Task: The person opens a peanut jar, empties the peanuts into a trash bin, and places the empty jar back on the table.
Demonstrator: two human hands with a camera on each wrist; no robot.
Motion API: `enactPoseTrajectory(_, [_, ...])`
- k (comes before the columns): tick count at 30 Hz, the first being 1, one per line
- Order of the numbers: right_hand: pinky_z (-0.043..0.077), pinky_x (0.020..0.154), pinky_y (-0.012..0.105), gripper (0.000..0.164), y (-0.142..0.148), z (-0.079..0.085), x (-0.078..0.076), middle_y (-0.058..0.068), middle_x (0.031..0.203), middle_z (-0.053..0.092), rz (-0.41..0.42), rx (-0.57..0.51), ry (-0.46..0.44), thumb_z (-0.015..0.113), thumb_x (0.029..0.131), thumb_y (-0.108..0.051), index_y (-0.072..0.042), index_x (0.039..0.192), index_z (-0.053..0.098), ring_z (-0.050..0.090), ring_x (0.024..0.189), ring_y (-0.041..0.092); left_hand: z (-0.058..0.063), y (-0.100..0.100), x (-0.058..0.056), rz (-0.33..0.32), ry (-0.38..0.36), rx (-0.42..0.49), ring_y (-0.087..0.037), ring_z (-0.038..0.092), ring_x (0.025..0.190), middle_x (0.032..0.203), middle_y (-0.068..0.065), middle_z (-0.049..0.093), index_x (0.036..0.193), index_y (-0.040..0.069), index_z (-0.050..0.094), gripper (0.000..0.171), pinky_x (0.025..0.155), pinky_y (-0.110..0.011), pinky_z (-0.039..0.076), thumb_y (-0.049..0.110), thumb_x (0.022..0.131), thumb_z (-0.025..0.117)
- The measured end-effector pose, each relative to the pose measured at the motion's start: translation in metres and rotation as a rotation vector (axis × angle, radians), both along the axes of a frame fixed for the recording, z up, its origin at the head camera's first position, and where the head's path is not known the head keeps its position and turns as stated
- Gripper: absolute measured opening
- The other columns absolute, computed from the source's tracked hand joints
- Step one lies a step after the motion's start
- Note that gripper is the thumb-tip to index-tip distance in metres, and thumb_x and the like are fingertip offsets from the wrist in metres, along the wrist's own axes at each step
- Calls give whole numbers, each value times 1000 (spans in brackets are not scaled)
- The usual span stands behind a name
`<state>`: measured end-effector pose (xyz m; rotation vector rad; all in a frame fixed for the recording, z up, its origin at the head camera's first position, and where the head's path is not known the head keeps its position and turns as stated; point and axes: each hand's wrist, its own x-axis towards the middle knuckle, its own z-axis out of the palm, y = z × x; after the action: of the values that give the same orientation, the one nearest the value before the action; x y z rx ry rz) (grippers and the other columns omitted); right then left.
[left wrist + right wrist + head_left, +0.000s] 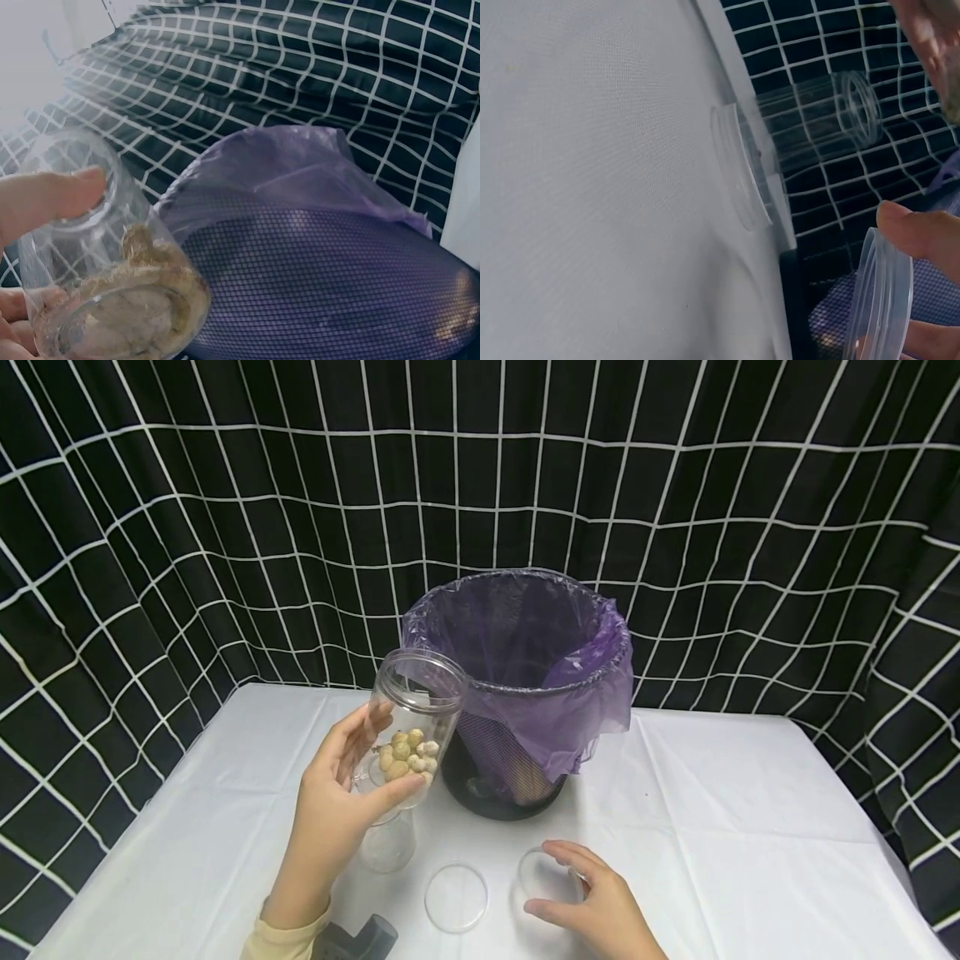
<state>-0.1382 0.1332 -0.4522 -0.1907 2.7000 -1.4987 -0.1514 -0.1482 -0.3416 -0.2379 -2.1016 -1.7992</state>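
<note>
My left hand (341,777) grips a clear plastic jar (438,722), tilted and without a lid, close to the front left of the bin. Small, roundish, pale-brown pieces (401,752) lie low in it; their kind cannot be told. In the left wrist view the thumb presses the side of this jar (90,262). My right hand (592,902) holds a clear round lid (881,300) between thumb and fingers, just over the white cloth. Between the hands lies another clear lid (456,897). A second clear jar (388,847) stands behind and below the left hand, partly hidden.
A black mesh bin (498,810) lined with a purple plastic bag (525,727) stands at the back middle of the white-covered table (720,810). Something brownish shows through its mesh. A dark grid-patterned curtain (480,468) encloses the table's back and sides.
</note>
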Motion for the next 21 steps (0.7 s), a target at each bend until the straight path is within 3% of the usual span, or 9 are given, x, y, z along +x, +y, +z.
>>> enactPoseTrajectory(9, [44, 112, 50, 66, 0, -2, 0, 7, 138, 61, 34, 17, -25, 90, 70, -24, -9, 129, 65, 54, 132, 33, 2, -2, 0, 15, -35, 54, -9, 48, 137, 145, 3, 54, 145, 11, 45, 80, 118, -13, 31, 0, 75, 83])
enactPoseTrajectory(21, [44, 113, 49, 68, 1, -7, -3, 5, 138, 62, 29, 80, -18, 92, 66, -26, -11, 128, 66, 54, 132, 32, 4, -6, 0, 19, -43, 85, -9, 49, 137, 146, 4, 53, 145, 11, 45, 79, 119, -13, 31, 0, 77, 82])
